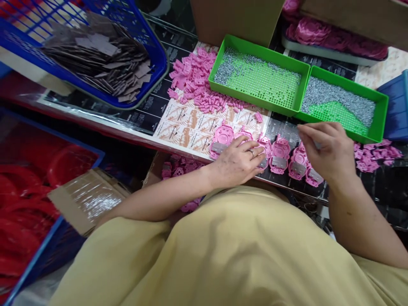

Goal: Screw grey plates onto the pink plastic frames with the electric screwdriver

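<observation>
A row of pink plastic casings (280,154), several with a grey plate across the lower part, lies along the table's front edge. My left hand (237,161), with a ring on one finger, rests over the casings left of the row's middle, its fingers stretched out and partly covering them. Above the right end of the row, my right hand (330,148) is closed in a pinch, thumb against fingertips. Whatever it may hold is too small to make out. Behind the hands stand a green tray (255,100) and a second green tray (379,123), both with small silver screws (342,97).
Small pink parts (194,74) are heaped left of the trays, and more pink pieces (366,157) lie at right. A blue basket (159,80) holds flat grey-brown pieces. Red parts (25,204) fill a blue crate at lower left. Cardboard (236,19) stands behind the trays.
</observation>
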The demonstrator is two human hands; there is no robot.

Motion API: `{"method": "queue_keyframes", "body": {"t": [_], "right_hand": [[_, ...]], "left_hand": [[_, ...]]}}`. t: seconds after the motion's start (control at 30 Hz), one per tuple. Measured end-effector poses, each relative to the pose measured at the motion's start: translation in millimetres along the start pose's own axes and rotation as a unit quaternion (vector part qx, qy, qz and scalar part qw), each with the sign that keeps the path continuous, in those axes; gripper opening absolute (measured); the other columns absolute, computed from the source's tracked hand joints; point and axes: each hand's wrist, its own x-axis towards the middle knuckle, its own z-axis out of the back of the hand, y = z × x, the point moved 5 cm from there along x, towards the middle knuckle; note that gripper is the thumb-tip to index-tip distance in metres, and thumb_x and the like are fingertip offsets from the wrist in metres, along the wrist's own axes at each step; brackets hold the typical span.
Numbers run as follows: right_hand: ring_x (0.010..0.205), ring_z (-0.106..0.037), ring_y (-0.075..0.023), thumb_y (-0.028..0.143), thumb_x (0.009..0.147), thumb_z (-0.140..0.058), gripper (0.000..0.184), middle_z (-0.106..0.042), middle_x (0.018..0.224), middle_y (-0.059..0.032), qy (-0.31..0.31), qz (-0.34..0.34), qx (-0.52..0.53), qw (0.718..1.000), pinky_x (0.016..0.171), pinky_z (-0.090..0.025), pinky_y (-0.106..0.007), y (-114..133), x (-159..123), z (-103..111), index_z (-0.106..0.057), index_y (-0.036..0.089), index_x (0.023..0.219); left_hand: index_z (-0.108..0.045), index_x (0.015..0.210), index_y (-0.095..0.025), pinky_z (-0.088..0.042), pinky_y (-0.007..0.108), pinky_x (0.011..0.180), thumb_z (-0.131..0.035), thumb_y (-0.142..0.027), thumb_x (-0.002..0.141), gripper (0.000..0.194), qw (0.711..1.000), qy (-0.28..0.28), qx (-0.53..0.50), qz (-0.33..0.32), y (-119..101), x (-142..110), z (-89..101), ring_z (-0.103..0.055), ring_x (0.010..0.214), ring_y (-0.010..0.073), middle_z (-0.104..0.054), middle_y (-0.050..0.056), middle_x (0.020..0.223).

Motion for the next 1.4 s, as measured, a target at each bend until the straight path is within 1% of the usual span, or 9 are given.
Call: {"method": "queue_keyframes", "body": {"t": [0.1, 0.33, 0.57, 0.7, 0.87, 1.03, 1.17, 1.3, 1.4], "right_hand": [[0.097, -0.059, -0.0241, 0.030, 0.093, -0.054, 0.023, -0.074, 0.100, -0.0066, -0.004, 0.012, -0.053, 0.999, 0.081, -0.043, -0.040, -7, -15, 5, -0.074, 0.023, 0.103], [0.101, -0.052, -0.0217, 0.029, 0.094, -0.055, 0.023, -0.072, 0.109, -0.0025, -0.001, 0.140, -0.209, 0.968, 0.086, -0.031, -0.037, 24, -28, -16, -0.069, 0.020, 0.109], [0.097, -0.048, -0.0223, 0.027, 0.092, -0.053, 0.021, -0.070, 0.094, -0.0063, 0.048, 0.158, -0.141, 0.976, 0.081, -0.026, -0.037, 17, -17, -22, -0.071, 0.018, 0.087], [0.089, -0.046, -0.0212, 0.024, 0.093, -0.049, 0.026, -0.066, 0.085, -0.0090, 0.065, 0.166, -0.171, 0.969, 0.076, -0.025, -0.037, 24, -9, -21, -0.069, 0.013, 0.080], [0.089, -0.048, -0.0213, 0.031, 0.094, -0.049, 0.032, -0.069, 0.087, -0.0071, 0.091, 0.170, -0.166, 0.967, 0.077, -0.025, -0.037, 23, -2, -25, -0.070, 0.016, 0.074], [0.085, -0.054, -0.0189, 0.031, 0.093, -0.054, 0.026, -0.072, 0.086, -0.0051, 0.066, 0.138, -0.122, 0.981, 0.079, -0.030, -0.037, 16, -3, -16, -0.073, 0.018, 0.080], [0.084, -0.061, -0.0188, 0.039, 0.096, -0.050, 0.032, -0.075, 0.094, -0.0063, 0.050, 0.078, -0.064, 0.994, 0.075, -0.037, -0.035, 15, 20, -4, -0.076, 0.021, 0.092], [0.087, -0.064, -0.0229, 0.039, 0.094, -0.050, 0.033, -0.074, 0.098, -0.0102, 0.144, 0.007, -0.053, 0.988, 0.071, -0.041, -0.034, 26, 58, -30, -0.075, 0.020, 0.105], [0.092, -0.064, -0.0265, 0.038, 0.091, -0.052, 0.035, -0.073, 0.102, -0.0124, 0.185, -0.030, -0.085, 0.979, 0.068, -0.041, -0.033, 36, 79, -55, -0.071, 0.018, 0.113]], "left_hand": [[-0.068, 0.114, -0.011, -0.046, 0.043, 0.102, -0.059, -0.029, 0.097, 0.026, 1.000, 0.001, 0.012, -0.014, -6, 11, -4.4, -0.062, 0.116, 0.0249, -0.071, 0.010, 0.121], [-0.067, 0.119, -0.010, -0.046, 0.045, 0.105, -0.055, -0.032, 0.099, 0.032, 0.999, 0.012, 0.024, -0.038, -22, 28, -23.6, -0.062, 0.119, 0.0256, -0.071, 0.013, 0.120], [-0.068, 0.115, -0.010, -0.048, 0.042, 0.102, -0.051, -0.029, 0.101, 0.029, 0.998, 0.008, 0.037, -0.053, -21, 27, -25.8, -0.065, 0.111, 0.0236, -0.073, 0.012, 0.115], [-0.069, 0.109, -0.009, -0.049, 0.042, 0.100, -0.048, -0.029, 0.102, 0.030, 0.998, -0.013, 0.028, -0.050, -21, 27, -24.9, -0.066, 0.108, 0.0240, -0.074, 0.010, 0.109], [-0.070, 0.109, -0.010, -0.048, 0.041, 0.100, -0.051, -0.029, 0.101, 0.027, 0.998, -0.014, 0.022, -0.049, -21, 27, -24.6, -0.066, 0.109, 0.0236, -0.074, 0.010, 0.109], [-0.069, 0.112, -0.008, -0.048, 0.042, 0.099, -0.053, -0.028, 0.100, 0.028, 0.998, -0.017, 0.028, -0.051, -22, 30, -28.9, -0.066, 0.107, 0.0242, -0.075, 0.011, 0.107], [-0.071, 0.108, -0.012, -0.049, 0.043, 0.099, -0.053, -0.031, 0.100, 0.028, 0.998, -0.050, 0.012, -0.046, -21, 30, -26.2, -0.067, 0.104, 0.0231, -0.075, 0.007, 0.104], [-0.070, 0.110, -0.013, -0.046, 0.041, 0.106, -0.056, -0.029, 0.099, 0.024, 0.997, -0.075, 0.017, -0.027, -11, 15, -8.0, -0.065, 0.109, 0.0207, -0.074, 0.006, 0.113], [-0.070, 0.106, -0.013, -0.049, 0.040, 0.100, -0.055, -0.022, 0.098, 0.020, 0.996, -0.085, 0.038, 0.000, 3, -3, 9.1, -0.066, 0.106, 0.0201, -0.074, 0.007, 0.112]]}}
